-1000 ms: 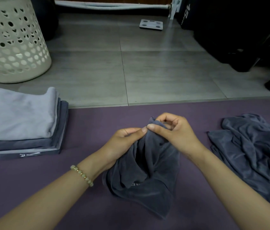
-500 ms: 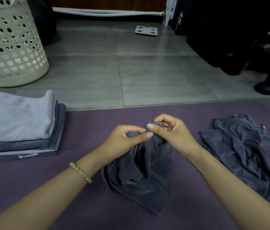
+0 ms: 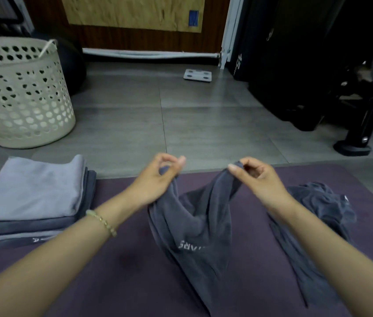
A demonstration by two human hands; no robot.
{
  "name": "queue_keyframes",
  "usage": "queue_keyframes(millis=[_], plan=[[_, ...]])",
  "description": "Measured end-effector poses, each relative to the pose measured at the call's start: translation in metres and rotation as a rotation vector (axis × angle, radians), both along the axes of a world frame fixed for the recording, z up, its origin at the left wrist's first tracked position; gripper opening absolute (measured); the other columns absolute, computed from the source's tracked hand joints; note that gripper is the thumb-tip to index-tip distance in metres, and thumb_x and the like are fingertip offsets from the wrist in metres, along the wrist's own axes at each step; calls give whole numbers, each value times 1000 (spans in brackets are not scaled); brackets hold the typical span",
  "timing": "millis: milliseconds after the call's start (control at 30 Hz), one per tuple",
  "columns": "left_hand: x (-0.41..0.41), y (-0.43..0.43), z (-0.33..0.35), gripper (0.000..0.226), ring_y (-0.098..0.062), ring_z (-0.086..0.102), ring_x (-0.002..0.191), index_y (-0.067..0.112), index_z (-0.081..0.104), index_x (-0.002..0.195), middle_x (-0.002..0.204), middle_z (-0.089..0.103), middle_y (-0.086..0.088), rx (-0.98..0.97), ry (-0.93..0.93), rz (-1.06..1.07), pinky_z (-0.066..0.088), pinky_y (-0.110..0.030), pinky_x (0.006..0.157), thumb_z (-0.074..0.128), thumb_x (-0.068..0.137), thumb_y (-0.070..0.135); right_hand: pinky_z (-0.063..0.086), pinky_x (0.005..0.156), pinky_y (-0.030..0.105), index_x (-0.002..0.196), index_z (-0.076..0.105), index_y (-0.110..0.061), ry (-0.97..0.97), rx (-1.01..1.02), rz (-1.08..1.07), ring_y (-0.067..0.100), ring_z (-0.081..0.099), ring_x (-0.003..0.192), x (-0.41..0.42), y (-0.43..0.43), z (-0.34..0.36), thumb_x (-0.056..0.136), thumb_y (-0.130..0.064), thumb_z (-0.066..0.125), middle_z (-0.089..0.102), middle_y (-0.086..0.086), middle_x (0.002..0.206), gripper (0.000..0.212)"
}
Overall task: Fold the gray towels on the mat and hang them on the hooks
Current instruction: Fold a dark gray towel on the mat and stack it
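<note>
Both hands pinched the top edge of a dark gray towel point(image 3: 194, 227) at centre frame, left hand point(image 3: 155, 179) and right hand point(image 3: 256, 179) held apart, the cloth sagging between them onto the purple mat point(image 3: 116, 266) below, folded towels point(image 3: 32, 197) at left.

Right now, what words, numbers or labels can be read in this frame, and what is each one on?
"15": white, turned sideways, on the black object by the back wall; the smaller print under it is unreadable.
"A": white, low on the folded towel stack; the rest is hidden.
White lettering on the held towel: blurred, not readable.
Blue sticker on the wooden board: too small to read.
</note>
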State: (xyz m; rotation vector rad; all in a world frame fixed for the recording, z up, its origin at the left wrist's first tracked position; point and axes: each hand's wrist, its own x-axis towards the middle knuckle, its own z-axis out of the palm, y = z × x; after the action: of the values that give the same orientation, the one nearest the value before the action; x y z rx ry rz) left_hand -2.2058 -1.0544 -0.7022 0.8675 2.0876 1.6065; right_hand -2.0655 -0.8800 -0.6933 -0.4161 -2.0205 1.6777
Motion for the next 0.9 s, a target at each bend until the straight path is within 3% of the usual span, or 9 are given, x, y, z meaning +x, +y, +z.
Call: queue_keyframes(millis=[100,233,367,533,600,667,733,800,900], plan=[[-38,2,39,29,-1,52,62,18,48,73,67,51,4,43,85,218,40,-12,64,49,95,37,38,71,16,77,53,-12,69,31,-105,7,48,76,6,35,40,93,-10,55,51,4,79,16],[-79,-10,83,27,-6,63,63,15,44,79,70,54,-3,326,16,372,46,-20,59,46,98,34,40,60,10,74,50,-22,181,-56,-329,-6,51,60,17,75,84,97,-20,52,56,-16,63,23],[-100,-20,99,24,-5,34,62,13,43,81,68,36,3,299,223,525,34,-11,61,44,100,29,40,52,8,71,52,-26,200,-134,-436,-5,49,53,26,98,102,96,-29,54,54,-19,54,25],[-112,-30,104,21,-3,42,66,9,45,86,71,44,6,176,412,384,35,-6,65,45,98,26,34,49,7,73,46,-16,31,211,-439,-4,44,50,18,101,107,99,-20,47,49,-5,63,26],[-114,-34,106,17,0,49,70,10,52,86,74,53,7,66,458,260,36,-3,66,51,96,24,35,58,10,73,46,-13,-105,321,-414,2,42,59,15,100,108,100,-25,45,44,1,71,29],[-113,-37,105,10,0,55,75,17,60,83,79,62,10,-82,518,73,38,-2,69,61,90,24,37,72,20,70,46,-16,-201,262,-279,10,44,68,17,95,105,97,-37,48,45,2,71,34],[-109,-41,104,8,3,60,78,28,65,79,80,67,16,-275,586,-96,41,-5,71,71,82,34,40,75,29,69,52,-16,-268,186,-93,12,51,73,23,86,102,84,-51,58,51,0,72,38],[-105,-48,105,18,9,62,78,36,67,77,75,68,25,-413,623,-175,42,-5,69,73,71,52,45,75,25,74,61,-14,-393,223,72,8,58,74,29,80,100,66,-57,67,61,1,79,44],[-98,-58,108,48,13,61,78,35,72,75,72,67,31,-466,626,-249,42,-5,66,59,55,76,51,84,24,91,72,-19,-612,280,250,8,68,89,35,77,98,56,-58,75,73,-2,98,53]])
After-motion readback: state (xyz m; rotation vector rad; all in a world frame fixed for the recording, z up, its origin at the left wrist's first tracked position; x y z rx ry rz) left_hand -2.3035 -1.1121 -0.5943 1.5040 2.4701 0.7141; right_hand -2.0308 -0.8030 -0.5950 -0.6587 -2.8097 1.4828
